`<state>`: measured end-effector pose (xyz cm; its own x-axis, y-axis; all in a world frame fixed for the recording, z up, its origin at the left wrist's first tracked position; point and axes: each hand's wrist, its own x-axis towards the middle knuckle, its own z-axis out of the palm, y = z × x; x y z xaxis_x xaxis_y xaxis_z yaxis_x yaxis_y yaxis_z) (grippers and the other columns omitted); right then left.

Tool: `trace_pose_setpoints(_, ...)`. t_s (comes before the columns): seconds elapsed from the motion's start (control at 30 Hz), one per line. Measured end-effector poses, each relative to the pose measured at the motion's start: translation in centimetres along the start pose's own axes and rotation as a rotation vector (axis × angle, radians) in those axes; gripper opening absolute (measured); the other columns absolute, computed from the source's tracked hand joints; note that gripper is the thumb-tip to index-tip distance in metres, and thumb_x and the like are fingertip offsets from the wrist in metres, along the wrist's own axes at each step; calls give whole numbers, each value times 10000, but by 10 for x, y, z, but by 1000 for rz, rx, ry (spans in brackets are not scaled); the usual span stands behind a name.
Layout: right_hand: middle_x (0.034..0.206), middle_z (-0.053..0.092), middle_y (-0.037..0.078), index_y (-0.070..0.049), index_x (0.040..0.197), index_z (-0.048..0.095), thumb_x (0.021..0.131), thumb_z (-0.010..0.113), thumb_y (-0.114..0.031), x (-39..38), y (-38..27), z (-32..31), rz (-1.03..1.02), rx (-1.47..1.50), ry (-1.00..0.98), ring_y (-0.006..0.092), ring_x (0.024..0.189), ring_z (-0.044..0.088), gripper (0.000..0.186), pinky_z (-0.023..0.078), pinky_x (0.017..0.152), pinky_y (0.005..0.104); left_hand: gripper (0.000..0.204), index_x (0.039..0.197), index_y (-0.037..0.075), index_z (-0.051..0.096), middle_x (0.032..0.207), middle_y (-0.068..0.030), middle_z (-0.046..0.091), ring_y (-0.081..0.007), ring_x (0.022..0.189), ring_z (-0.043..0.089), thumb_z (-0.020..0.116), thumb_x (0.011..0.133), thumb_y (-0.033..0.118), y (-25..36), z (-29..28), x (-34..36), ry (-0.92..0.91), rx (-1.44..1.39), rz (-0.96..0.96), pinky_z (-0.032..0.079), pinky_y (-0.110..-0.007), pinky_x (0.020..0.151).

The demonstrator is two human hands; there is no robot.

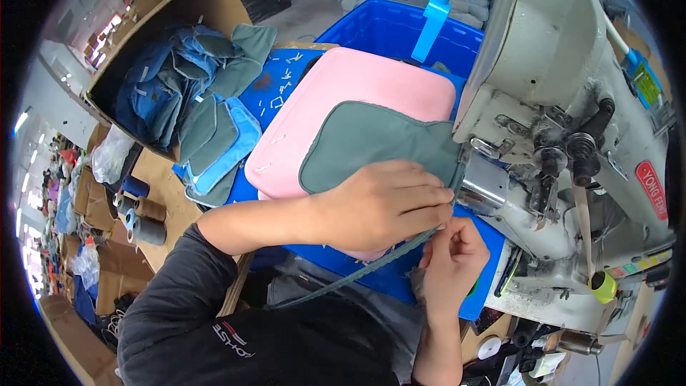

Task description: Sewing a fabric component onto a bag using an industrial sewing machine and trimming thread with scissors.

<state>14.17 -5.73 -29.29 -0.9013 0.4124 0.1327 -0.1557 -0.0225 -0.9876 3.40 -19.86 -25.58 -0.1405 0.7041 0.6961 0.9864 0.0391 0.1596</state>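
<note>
A grey-green fabric panel [364, 139] with rounded corners lies over a pink padded board [286, 146], its right edge up against the sewing machine [525, 164]. My left hand [389, 204] reaches across from the left, with bent fingers closed at the panel's lower right edge; its thumb is hidden. Just below, my right hand [455, 254] pinches with thumb and forefinger at a narrow grey-green fabric strip [357, 274], which trails down and left toward my lap. The fingertips of both hands nearly meet, and the exact grip between them is partly covered.
A cardboard box [114, 93] of blue and grey-green fabric pieces [182, 75] stands at the far left, some spilling onto the blue tabletop [275, 86]. Thread spools [148, 229] sit at the left. Behind the board is a blue plastic bin [382, 25].
</note>
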Motion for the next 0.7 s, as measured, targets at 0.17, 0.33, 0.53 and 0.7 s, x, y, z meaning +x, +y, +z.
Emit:
trace_pose_setpoints(0.17, 602, 552, -31, -16, 824, 592, 988, 588, -12, 12, 6, -1, -18, 3, 4, 3, 478, 472, 163, 328, 430, 174, 298, 1025, 4, 696, 1109, -139, 700, -274, 971, 689, 721, 747, 106, -1, 5, 2, -15, 93, 63, 552, -379, 835)
trace_pose_setpoints(0.33, 623, 565, -26, -12, 834, 599, 990, 584, -15, 22, 2, -2, 12, 25, 2, 5, 491, 486, 157, 339, 435, 175, 282, 1025, 32, 697, 1086, -110, 704, -258, 969, 685, 724, 753, 99, -6, 3, 10, -64, 46, 22, 549, -369, 840)
trace_pose_setpoints(0.53, 664, 621, 8, 5, 868, 619, 1002, 601, -77, 14, -6, -1, 162, 59, -49, 36, 531, 537, 158, 399, 472, 182, 265, 1016, 33, 696, 1097, -99, 705, -271, 983, 683, 734, 754, 40, -9, 3, 3, -22, -66, -150, 553, -367, 836)
trace_pose_setpoints(0.7, 711, 641, 32, 16, 940, 640, 1036, 556, -134, 6, 15, 7, 135, 75, -220, 85, 581, 606, 197, 473, 536, 220, 196, 1021, 15, 699, 1089, -120, 702, -293, 978, 696, 723, 827, 35, -2, -2, 6, 34, -319, -384, 558, -362, 820)
